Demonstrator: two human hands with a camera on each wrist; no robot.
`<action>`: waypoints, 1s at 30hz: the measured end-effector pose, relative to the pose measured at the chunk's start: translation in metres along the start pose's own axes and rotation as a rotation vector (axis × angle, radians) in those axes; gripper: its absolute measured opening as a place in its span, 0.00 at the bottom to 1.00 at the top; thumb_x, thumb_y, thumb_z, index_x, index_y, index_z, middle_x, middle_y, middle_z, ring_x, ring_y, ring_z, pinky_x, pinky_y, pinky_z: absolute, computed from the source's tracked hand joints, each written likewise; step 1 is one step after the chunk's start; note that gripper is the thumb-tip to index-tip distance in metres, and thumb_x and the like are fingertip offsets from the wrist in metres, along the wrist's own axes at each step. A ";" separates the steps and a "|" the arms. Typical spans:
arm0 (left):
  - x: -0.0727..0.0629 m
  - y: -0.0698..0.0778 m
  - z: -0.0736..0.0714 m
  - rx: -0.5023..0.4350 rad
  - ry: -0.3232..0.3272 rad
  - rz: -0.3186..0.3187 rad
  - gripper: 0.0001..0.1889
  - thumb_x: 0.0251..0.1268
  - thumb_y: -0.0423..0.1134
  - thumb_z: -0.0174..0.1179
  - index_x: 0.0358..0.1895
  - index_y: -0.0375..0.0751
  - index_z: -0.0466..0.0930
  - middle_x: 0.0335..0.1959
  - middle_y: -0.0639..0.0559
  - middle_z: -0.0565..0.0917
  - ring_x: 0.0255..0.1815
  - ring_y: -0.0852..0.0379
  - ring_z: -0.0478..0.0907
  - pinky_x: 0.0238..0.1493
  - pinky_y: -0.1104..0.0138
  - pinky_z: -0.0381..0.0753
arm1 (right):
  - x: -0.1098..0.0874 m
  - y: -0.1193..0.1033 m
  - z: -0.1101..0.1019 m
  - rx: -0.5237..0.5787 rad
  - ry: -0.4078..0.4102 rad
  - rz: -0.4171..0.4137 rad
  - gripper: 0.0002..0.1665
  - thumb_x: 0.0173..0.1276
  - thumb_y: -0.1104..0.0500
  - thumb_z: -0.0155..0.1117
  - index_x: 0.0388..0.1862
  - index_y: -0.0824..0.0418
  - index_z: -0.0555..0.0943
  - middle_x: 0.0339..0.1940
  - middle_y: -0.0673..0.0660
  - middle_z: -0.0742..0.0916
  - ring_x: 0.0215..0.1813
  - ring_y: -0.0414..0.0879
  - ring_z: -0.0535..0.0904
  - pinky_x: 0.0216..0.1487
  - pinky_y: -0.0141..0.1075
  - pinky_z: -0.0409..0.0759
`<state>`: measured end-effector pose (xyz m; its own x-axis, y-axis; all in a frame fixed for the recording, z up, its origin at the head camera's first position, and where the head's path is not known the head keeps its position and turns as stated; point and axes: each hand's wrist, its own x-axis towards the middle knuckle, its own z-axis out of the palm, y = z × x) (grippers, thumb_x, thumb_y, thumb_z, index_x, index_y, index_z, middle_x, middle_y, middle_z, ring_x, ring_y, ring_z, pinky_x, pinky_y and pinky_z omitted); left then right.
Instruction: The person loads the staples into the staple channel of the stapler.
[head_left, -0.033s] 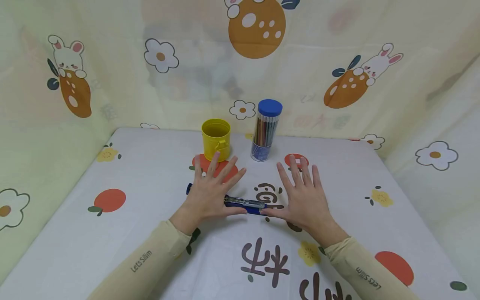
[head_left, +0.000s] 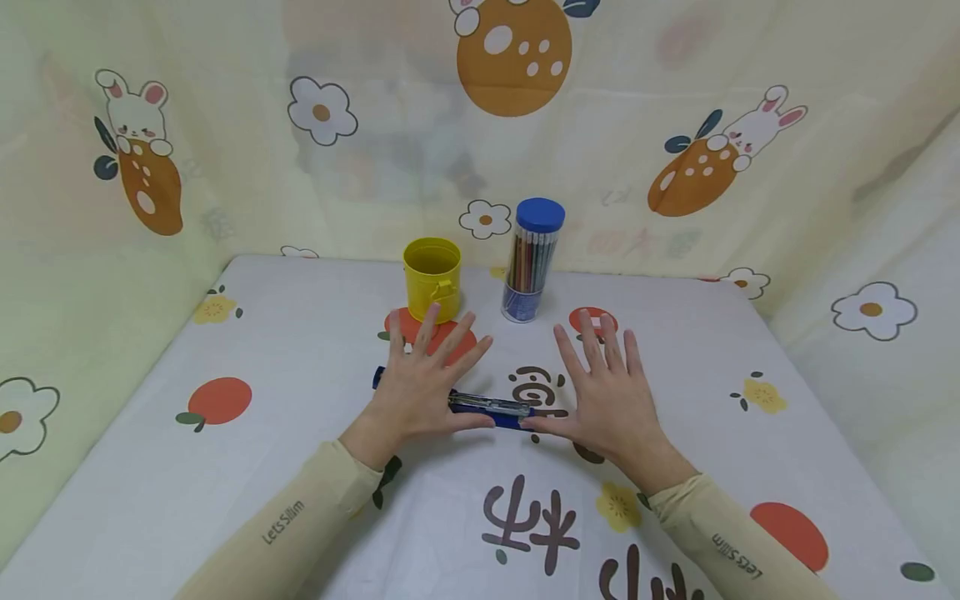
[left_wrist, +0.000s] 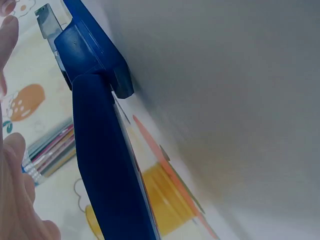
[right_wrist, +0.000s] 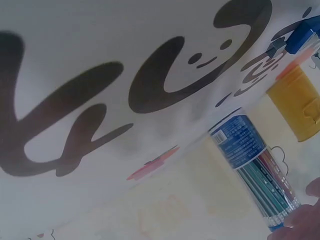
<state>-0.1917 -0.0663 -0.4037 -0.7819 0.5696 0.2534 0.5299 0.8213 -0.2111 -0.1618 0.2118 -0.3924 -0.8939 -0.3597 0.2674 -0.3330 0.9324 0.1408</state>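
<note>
A blue stapler (head_left: 491, 410) with a metal strip lies on the table, partly hidden beneath my left hand (head_left: 418, 387). That hand is spread flat above it, fingers straight and apart, curled round nothing. Large in the left wrist view, the stapler (left_wrist: 107, 155) shows its blue body and metal end. My right hand (head_left: 611, 404) is also spread, holding nothing, its thumb tip by the stapler's right end; whether they touch I cannot tell. Beyond the left fingertips stands a small yellow bucket (head_left: 432, 283). To its right is an upright clear tube of pencils (head_left: 531, 262) with a blue lid.
A white printed cloth (head_left: 300, 350) with fruit, flowers and dark characters covers the table. Pale curtains (head_left: 390, 167) with rabbit and flower prints hang at the back and both sides.
</note>
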 end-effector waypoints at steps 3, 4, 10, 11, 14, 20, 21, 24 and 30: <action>0.001 -0.002 0.002 -0.016 -0.005 -0.001 0.57 0.48 0.89 0.38 0.82 0.66 0.45 0.83 0.51 0.39 0.80 0.35 0.27 0.65 0.27 0.29 | 0.001 0.000 0.002 0.007 -0.023 0.006 0.79 0.43 0.10 0.55 0.83 0.58 0.52 0.82 0.67 0.49 0.81 0.65 0.39 0.75 0.60 0.32; 0.000 -0.004 0.002 -0.030 -0.012 -0.005 0.57 0.48 0.88 0.38 0.82 0.66 0.45 0.83 0.51 0.39 0.80 0.36 0.27 0.66 0.28 0.28 | 0.001 0.000 0.003 0.008 -0.034 0.010 0.79 0.44 0.10 0.55 0.83 0.58 0.52 0.82 0.67 0.50 0.81 0.64 0.40 0.75 0.61 0.33; -0.004 -0.024 -0.001 -0.261 -0.076 -0.096 0.58 0.47 0.88 0.41 0.82 0.63 0.49 0.83 0.53 0.45 0.82 0.44 0.38 0.73 0.39 0.30 | 0.007 0.004 0.004 0.116 -0.120 0.040 0.80 0.42 0.09 0.54 0.83 0.57 0.51 0.81 0.67 0.56 0.80 0.63 0.50 0.74 0.62 0.49; -0.005 -0.029 -0.002 -0.308 -0.085 -0.118 0.58 0.47 0.88 0.42 0.82 0.62 0.51 0.83 0.52 0.48 0.82 0.45 0.41 0.74 0.40 0.34 | 0.008 0.006 0.004 0.155 -0.144 0.052 0.80 0.41 0.09 0.56 0.83 0.57 0.51 0.81 0.67 0.57 0.79 0.63 0.53 0.73 0.62 0.54; -0.010 -0.045 -0.004 -0.479 -0.121 -0.190 0.59 0.44 0.87 0.49 0.80 0.59 0.57 0.80 0.52 0.58 0.79 0.46 0.54 0.74 0.44 0.52 | 0.013 0.013 0.005 0.285 -0.242 0.111 0.81 0.39 0.12 0.64 0.82 0.58 0.54 0.79 0.66 0.62 0.76 0.64 0.61 0.67 0.62 0.65; -0.022 -0.077 -0.001 -0.895 -0.193 -0.265 0.45 0.47 0.71 0.71 0.71 0.61 0.72 0.65 0.55 0.78 0.63 0.49 0.74 0.59 0.46 0.75 | 0.023 0.028 0.009 0.580 -0.419 0.208 0.69 0.40 0.29 0.82 0.76 0.59 0.66 0.68 0.65 0.76 0.63 0.61 0.76 0.58 0.58 0.76; -0.024 -0.081 0.000 -0.948 -0.203 -0.265 0.43 0.48 0.67 0.74 0.70 0.60 0.74 0.63 0.54 0.79 0.61 0.49 0.75 0.58 0.47 0.76 | 0.025 0.029 0.010 0.626 -0.442 0.211 0.66 0.41 0.32 0.83 0.75 0.59 0.68 0.65 0.64 0.78 0.61 0.60 0.78 0.56 0.56 0.77; -0.028 -0.090 0.007 -1.053 -0.236 -0.253 0.38 0.49 0.59 0.77 0.66 0.55 0.78 0.59 0.53 0.81 0.57 0.50 0.78 0.55 0.51 0.78 | 0.027 0.031 0.012 0.732 -0.501 0.224 0.58 0.44 0.39 0.85 0.72 0.58 0.72 0.60 0.61 0.81 0.56 0.57 0.78 0.53 0.52 0.80; -0.030 -0.096 0.025 -1.212 -0.249 -0.210 0.34 0.51 0.49 0.79 0.64 0.49 0.80 0.58 0.53 0.82 0.54 0.49 0.78 0.54 0.54 0.77 | 0.028 0.031 0.015 0.859 -0.524 0.247 0.45 0.45 0.48 0.87 0.63 0.56 0.80 0.47 0.54 0.84 0.46 0.50 0.78 0.45 0.43 0.81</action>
<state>-0.2277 -0.1628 -0.4146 -0.8582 0.5120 -0.0362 0.2453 0.4710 0.8474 -0.2013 0.2314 -0.3946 -0.9165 -0.2852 -0.2807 -0.0403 0.7637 -0.6443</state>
